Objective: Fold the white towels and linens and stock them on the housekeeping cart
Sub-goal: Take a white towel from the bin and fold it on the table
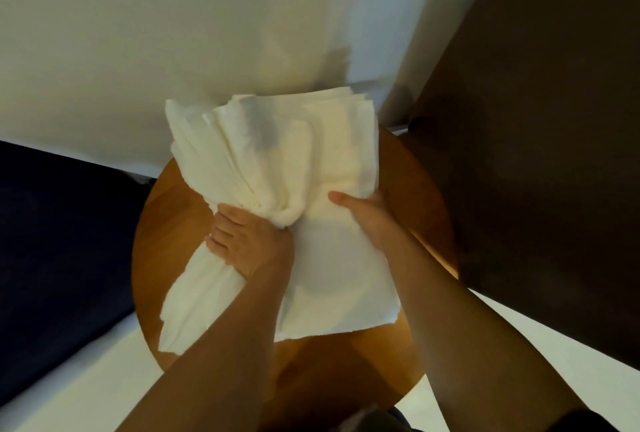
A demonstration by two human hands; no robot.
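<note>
The right hand (363, 215) shows only its thumb; the towels (311, 161) hide its fingers. The towels hide much of the round table (166, 203). A dark blue thing (52, 241) runs off the left edge.

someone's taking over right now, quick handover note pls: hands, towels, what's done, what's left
Left hand: fingers curled round the bunched towels, gripping them at the middle; the ends fan out away from and toward the person.
Right hand: thumb on top of the flat stack at its right edge; its other fingers are hidden.
Where: both lots of white towels are on the round wooden table, with the bunch to the left of the stack.
Done: the flat stack looks folded.
Left: fold the bunch, then stock everything on the cart, which is not in view.
</note>
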